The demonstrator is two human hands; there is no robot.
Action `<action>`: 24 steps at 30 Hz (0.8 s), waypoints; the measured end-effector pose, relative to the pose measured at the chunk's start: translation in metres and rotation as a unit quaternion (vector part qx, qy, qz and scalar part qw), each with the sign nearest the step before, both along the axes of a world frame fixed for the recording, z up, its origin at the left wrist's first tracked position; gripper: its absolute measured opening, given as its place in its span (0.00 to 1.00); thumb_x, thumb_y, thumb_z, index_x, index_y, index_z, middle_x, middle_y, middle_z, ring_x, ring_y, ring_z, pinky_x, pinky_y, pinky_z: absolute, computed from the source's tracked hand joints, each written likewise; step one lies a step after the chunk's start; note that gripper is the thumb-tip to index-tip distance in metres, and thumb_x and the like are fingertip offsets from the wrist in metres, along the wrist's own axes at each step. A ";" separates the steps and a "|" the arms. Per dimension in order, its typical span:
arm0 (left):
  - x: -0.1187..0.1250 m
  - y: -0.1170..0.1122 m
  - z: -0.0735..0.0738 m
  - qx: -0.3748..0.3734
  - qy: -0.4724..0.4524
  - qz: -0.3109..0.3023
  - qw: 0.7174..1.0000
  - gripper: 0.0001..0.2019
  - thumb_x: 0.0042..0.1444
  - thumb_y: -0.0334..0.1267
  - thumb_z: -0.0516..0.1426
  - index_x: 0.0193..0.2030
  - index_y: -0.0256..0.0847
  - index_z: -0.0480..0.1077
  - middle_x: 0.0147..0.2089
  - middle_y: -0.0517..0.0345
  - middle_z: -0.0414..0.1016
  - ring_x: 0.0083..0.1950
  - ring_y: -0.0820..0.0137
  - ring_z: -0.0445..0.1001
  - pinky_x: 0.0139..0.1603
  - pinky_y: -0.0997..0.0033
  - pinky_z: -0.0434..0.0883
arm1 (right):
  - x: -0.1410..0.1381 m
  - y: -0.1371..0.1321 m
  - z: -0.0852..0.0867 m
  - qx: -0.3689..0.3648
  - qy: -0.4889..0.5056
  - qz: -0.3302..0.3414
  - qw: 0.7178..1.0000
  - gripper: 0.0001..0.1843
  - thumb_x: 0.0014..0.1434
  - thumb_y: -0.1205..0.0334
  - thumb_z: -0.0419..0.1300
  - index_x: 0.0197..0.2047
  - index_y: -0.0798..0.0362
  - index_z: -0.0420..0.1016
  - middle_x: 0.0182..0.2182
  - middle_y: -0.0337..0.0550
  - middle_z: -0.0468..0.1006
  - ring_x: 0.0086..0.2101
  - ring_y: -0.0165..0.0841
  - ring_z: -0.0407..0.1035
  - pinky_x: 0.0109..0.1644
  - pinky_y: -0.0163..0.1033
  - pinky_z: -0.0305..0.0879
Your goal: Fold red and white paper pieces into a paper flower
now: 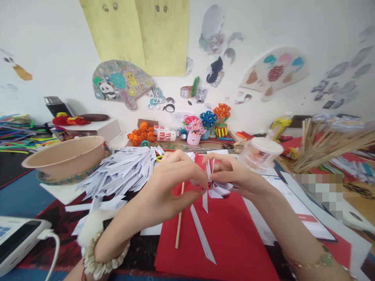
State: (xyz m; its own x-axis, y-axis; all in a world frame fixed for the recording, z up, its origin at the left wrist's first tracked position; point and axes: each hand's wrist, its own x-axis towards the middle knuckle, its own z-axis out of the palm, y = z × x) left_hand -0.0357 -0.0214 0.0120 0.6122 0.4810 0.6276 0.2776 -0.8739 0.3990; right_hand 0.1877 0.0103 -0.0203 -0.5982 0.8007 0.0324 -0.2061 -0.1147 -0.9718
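Both hands meet over a red sheet of paper point(211, 242) at a small folded white paper piece point(218, 190) with several pointed blades. My left hand point(175, 179) has thumb and fingers closed at the left side of this piece. From the other side, my right hand point(234, 173) grips it, partly hiding it. Just below hangs or lies a short white paper strip point(205, 203); I cannot tell which. A longer white paper strip point(202, 234) rests slantwise on the red sheet, and a thin wooden stick point(179, 218) lies left of it.
Left of my hands is a pile of white paper strips point(125, 171), with a beige basin point(64, 156) beyond. Pipe-cleaner flower pots point(193, 136) stand by the wall. On the right are a tablet point(301, 207), a lidded plastic cup point(260, 152) and wooden sticks point(325, 144).
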 end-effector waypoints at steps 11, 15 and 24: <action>-0.001 -0.002 -0.003 0.102 -0.011 0.027 0.994 0.08 0.61 0.26 0.60 0.36 0.45 0.73 0.41 0.58 0.80 0.41 0.67 0.70 0.44 0.61 0.68 | -0.001 -0.004 0.006 0.019 -0.001 -0.036 0.999 0.19 0.52 0.63 0.73 0.45 0.51 0.72 0.25 0.36 0.79 0.20 0.24 0.65 0.21 0.29 0.53; -0.002 -0.002 -0.003 0.106 0.001 0.040 0.994 0.08 0.61 0.27 0.59 0.36 0.45 0.73 0.41 0.60 0.80 0.41 0.68 0.70 0.45 0.63 0.68 | -0.003 -0.006 0.009 0.043 0.002 -0.042 0.998 0.17 0.53 0.64 0.72 0.44 0.51 0.72 0.23 0.34 0.78 0.20 0.25 0.66 0.22 0.30 0.54; 0.000 0.002 -0.006 0.186 0.057 0.117 0.974 0.02 0.61 0.32 0.61 0.39 0.43 0.72 0.40 0.57 0.76 0.38 0.67 0.67 0.39 0.64 0.62 | -0.007 -0.008 0.007 0.123 -0.003 -0.093 0.988 0.18 0.56 0.61 0.70 0.47 0.49 0.70 0.29 0.37 0.80 0.28 0.30 0.73 0.29 0.33 0.64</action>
State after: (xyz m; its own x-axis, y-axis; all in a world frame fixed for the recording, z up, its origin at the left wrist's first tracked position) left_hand -0.0355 -0.0196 0.0058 0.5891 0.3679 0.7194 0.5099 -0.8599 0.0222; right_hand 0.1804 0.0024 -0.0135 -0.4421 0.8651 0.2371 -0.1952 0.1652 -0.9668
